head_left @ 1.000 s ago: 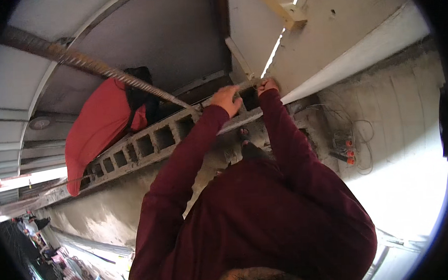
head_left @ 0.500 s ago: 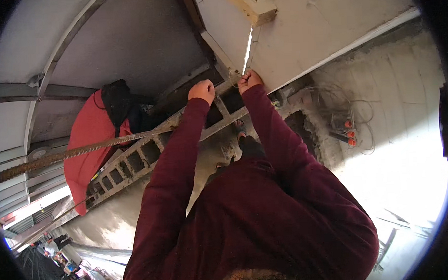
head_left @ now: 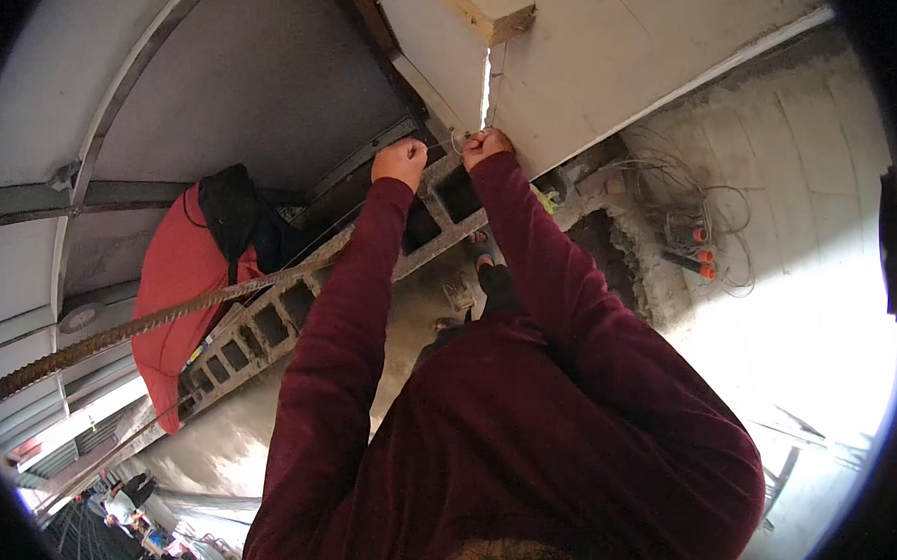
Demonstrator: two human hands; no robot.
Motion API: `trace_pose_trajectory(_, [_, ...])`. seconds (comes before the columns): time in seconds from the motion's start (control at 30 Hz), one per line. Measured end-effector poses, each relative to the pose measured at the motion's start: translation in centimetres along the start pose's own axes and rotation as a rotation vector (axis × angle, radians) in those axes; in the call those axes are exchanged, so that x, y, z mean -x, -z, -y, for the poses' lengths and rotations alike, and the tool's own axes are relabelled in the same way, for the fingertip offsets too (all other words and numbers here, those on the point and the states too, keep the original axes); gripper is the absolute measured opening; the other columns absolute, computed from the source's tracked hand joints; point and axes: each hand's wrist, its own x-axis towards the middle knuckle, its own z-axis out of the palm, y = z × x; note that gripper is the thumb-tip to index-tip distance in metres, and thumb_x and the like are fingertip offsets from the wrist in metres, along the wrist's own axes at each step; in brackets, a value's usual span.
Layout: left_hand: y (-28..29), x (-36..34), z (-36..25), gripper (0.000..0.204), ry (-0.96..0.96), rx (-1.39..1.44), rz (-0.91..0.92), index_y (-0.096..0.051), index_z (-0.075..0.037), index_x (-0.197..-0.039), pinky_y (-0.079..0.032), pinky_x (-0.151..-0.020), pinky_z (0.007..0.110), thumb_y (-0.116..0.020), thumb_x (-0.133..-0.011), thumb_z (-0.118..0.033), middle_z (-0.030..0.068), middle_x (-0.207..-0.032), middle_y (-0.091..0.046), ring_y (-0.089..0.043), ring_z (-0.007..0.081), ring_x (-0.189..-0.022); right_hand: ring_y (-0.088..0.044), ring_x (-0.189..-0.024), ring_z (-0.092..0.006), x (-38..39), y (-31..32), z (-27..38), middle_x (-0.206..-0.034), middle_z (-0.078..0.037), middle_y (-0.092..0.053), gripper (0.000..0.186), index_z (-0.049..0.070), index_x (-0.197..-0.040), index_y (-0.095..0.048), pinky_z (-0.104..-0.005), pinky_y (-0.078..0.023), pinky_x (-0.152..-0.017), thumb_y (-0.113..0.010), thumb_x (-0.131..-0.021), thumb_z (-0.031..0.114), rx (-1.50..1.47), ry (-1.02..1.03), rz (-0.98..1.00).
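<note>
Blockwork edge point(head_left: 445, 244) nearby, open space separates left hand point(head_left: 399, 164) and right hand point(head_left: 487, 147).

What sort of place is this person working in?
Probably a building site: hollow blocks with open cells run in a row, a rusty ribbed steel bar slants across, and orange-tipped tubes stick out by a rough wall.

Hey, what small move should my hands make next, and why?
Perhaps ease the left hand gently away from the right hand, drawing the thin strand snugger: it spans the gap between both closed hands, and a small open loop shows beside the right one.
</note>
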Motion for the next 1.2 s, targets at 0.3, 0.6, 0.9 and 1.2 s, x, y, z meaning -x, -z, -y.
trace_pose_trajectory(0.3, [-1.2,0.0,0.9,0.022,0.005,-0.037,0.002,-0.066,-0.007,-0.085,-0.048,-0.066,0.039,-0.056,-0.079,-0.026,0.0127,-0.078,-0.064,-0.061,0.0303,-0.071,-0.041,-0.05,-0.0096,0.4,1.4,0.5,-0.058,0.002,-0.038,0.014,0.011,-0.076,-0.041,-0.0214,-0.037,-0.043,-0.05,-0.086,0.012,-0.103,-0.118,0.138])
trace_pose_trajectory(0.6, [-1.9,-0.5,0.8,0.02,0.013,0.011,0.016,-0.067,-0.009,-0.082,-0.048,-0.067,0.04,-0.055,-0.079,-0.025,0.0128,-0.081,-0.064,-0.061,0.0314,-0.074,-0.038,-0.047,-0.0085,2.0,0.5,1.1,-0.056,0.004,-0.039,0.015,0.012,-0.074,-0.043,-0.0215,-0.034,-0.04,-0.051,-0.087,0.013,-0.016,-0.127,0.087])
trace_pose_trajectory(0.9, [-1.7,-0.1,-0.3,0.021,0.055,0.049,0.089,-0.066,-0.007,-0.084,-0.048,-0.066,0.038,-0.055,-0.078,-0.024,0.0132,-0.077,-0.064,-0.061,0.029,-0.07,-0.037,-0.046,-0.0086,2.5,-1.4,0.9,-0.056,0.003,-0.038,0.007,0.01,-0.083,-0.045,-0.0213,-0.035,-0.041,-0.051,-0.087,0.013,0.065,-0.074,-0.045])
trace_pose_trajectory(1.2, [-1.8,0.0,-1.3,0.022,-0.01,-0.007,0.114,-0.065,-0.005,-0.087,-0.047,-0.065,0.034,-0.056,-0.079,-0.023,0.0107,-0.075,-0.064,-0.062,0.0235,-0.069,-0.034,-0.045,-0.009,-3.4,3.3,1.6,-0.056,0.002,-0.035,0.018,0.012,-0.072,-0.041,-0.0218,-0.031,-0.04,-0.049,-0.087,0.017,0.75,0.202,0.208])
